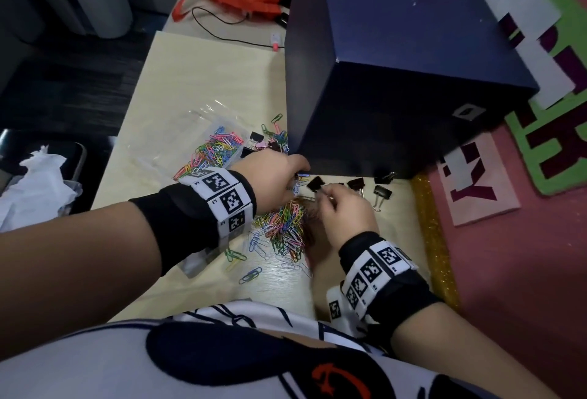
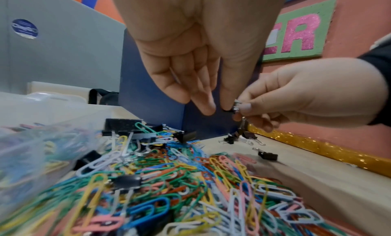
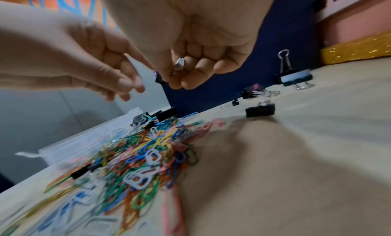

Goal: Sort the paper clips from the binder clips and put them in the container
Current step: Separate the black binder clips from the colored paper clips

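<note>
Head view: right hand [image 1: 344,208] pinches a small binder clip [image 2: 236,106] by its wire handles above the paper clips [image 1: 282,227] heaped mid-worktop [image 1: 190,68]. Left hand [image 1: 273,176] hovers beside it, fingers loosely straight, holding nothing I can see. Both kinds are light; paper clips are slick and tangle, binder clips stiff, best taken by the handles. Clear container [image 1: 203,141] at left holds paper clips; sorted binder clips [image 1: 381,190] lie far right.

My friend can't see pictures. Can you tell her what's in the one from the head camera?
Two hands, left hand and right hand, meet over a pile of coloured paper clips on a pale table. Black binder clips lie beside a dark blue box.
</note>
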The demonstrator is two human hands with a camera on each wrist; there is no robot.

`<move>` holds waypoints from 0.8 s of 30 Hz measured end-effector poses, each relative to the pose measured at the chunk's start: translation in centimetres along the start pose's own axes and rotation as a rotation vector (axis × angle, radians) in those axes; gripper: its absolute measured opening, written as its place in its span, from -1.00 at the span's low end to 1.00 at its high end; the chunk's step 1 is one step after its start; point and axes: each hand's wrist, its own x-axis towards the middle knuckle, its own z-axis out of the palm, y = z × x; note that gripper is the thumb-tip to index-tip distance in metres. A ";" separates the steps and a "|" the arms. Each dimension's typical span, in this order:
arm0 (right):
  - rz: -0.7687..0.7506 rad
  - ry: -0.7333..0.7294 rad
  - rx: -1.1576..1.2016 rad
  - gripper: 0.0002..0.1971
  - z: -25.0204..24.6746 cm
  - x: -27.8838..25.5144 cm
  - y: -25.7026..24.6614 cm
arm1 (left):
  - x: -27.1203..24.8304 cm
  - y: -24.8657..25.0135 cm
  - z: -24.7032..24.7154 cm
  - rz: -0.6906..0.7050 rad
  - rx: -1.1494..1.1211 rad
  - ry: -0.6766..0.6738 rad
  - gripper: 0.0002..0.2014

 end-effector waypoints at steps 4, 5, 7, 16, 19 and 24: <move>0.127 0.229 -0.041 -0.64 -0.5 0.6 1.4 | -0.8 -2.7 -0.1 -0.137 0.087 -0.088 -0.74; 0.102 0.285 -0.042 -0.61 -0.5 0.7 1.4 | -1.2 -3.6 -0.2 -0.175 0.107 -0.100 -0.76; 0.005 0.318 -0.043 -0.63 -0.2 0.5 1.0 | -2.1 -5.2 -0.2 -0.242 0.148 -0.129 -0.77; -0.528 -0.275 -0.305 -0.73 3.6 -0.4 -5.3 | -6.6 -7.0 1.2 -0.143 0.346 -0.267 -0.76; -0.539 -0.322 -0.387 -0.59 4.7 -0.1 -6.7 | -7.2 -6.8 2.0 -0.113 0.363 -0.289 -0.74; -0.450 -0.348 -0.535 -0.61 5.6 0.5 -6.7 | -7.5 -7.0 2.7 -0.130 0.363 -0.284 -0.82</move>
